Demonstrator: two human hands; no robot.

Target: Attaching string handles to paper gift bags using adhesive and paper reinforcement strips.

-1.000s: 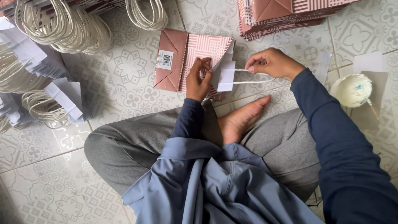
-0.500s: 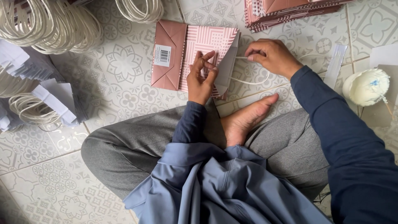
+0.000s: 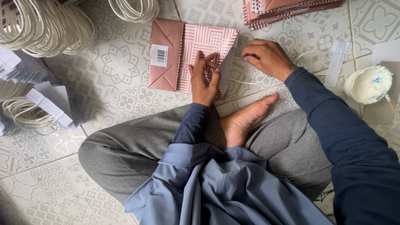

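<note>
Two hands worked one flattened paper bag [image 3: 183,54], pink with a striped panel, lying on the patterned tile floor [image 3: 121,100] just beyond your crossed legs. Compared with a second earlier, the white card strip [image 3: 227,68] you had held clear of the bag now stood tucked against its right-hand mouth edge, and your left hand [image 3: 204,77] had slid up to lie over that edge, fingers spread and pressing the paper flat. Your right hand [image 3: 268,58] had come in closer too, its fingertips pinching the white cord handle [image 3: 250,81], whose loop trailed back toward your bare foot [image 3: 246,121]. That suggests the handle piece was being seated inside the bag's opening, though whether it had stuck down already I could not tell, since your fingers covered the join.

Counted: one bag in hand; one stack of similar folded bags [image 3: 291,10] at the far right, too tight to number; one loose white strip [image 3: 335,62] right of your wrist; one pale ball of string [image 3: 368,83] at the right edge; several bundles of cord loops [image 3: 46,25] at the far left; and fanned white cards [image 3: 50,104] nearer left.
</note>
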